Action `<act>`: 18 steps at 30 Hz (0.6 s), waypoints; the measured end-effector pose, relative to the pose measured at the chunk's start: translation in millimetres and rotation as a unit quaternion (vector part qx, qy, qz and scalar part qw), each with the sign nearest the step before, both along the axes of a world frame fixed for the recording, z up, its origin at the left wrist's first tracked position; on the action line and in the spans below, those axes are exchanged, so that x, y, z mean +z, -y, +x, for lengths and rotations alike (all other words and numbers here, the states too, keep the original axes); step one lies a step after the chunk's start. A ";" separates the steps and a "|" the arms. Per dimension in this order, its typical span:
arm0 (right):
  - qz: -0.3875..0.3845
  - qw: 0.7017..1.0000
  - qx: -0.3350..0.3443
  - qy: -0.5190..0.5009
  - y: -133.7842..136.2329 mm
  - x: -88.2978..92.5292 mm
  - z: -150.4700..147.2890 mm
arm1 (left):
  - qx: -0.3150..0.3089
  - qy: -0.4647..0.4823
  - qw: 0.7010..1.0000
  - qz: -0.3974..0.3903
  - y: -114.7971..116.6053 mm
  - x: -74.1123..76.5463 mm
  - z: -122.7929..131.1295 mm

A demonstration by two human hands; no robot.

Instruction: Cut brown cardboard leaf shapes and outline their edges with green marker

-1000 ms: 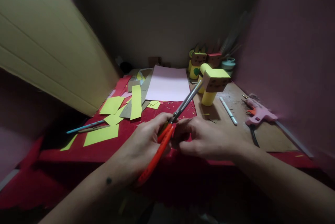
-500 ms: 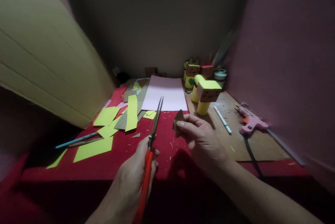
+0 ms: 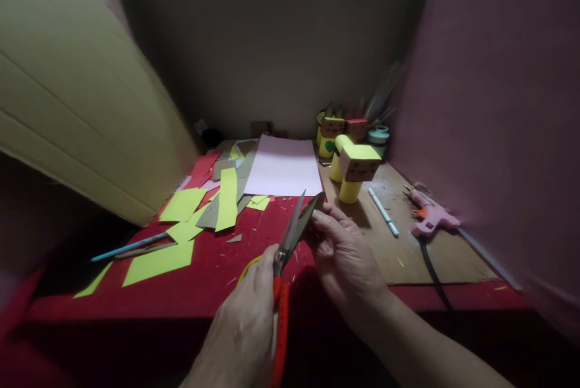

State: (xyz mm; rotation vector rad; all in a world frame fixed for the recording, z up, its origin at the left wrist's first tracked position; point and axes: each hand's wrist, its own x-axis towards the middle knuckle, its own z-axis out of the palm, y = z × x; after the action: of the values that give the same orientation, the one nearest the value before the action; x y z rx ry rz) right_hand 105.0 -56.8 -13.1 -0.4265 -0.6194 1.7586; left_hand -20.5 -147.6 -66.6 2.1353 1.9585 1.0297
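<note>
My left hand (image 3: pixel 247 309) is closed round the red and yellow handles of a pair of scissors (image 3: pixel 281 309). The blades are parted and point up and to the right. Between thumb and fingers my right hand (image 3: pixel 347 249) pinches a small brown cardboard piece, mostly hidden now behind the blades and fingers. The blade tips reach right up to that piece; I cannot tell whether they touch it. Past my hands lies a pale pink sheet (image 3: pixel 283 164). A yellow figure with a brown face (image 3: pixel 360 167) stands to the right of it.
Yellow paper pieces (image 3: pixel 158 262), a blue stick (image 3: pixel 129 247) and scraps lie on the red cloth (image 3: pixel 203 291) at left. On the cardboard sheet (image 3: pixel 435 267) at right are a white pen (image 3: pixel 383 213) and a pink glue gun (image 3: pixel 432 213) with its black cord. More figures (image 3: pixel 330 134) stand behind.
The scissors have opened and swung right, from beside the cardboard piece to right against or in front of it. My right hand has shifted slightly, still pinching the piece.
</note>
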 end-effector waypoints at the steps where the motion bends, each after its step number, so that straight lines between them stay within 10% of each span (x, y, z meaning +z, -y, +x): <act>1: -0.001 1.000 0.001 0.000 0.1 -0.6 0.2 | 0.003 -0.006 1.000 0.000 -0.1 -1.9 -0.6; 18: -0.027 0.999 0.025 -0.030 -5.4 -4.2 -0.2 | 0.005 -0.098 0.995 -0.005 -3.1 3.6 -1.1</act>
State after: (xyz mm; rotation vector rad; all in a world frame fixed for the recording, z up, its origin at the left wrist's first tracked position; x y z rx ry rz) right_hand 104.8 -51.4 -17.2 -0.3981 -0.5453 1.8330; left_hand -21.5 -144.5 -63.0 2.3032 2.0527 0.8374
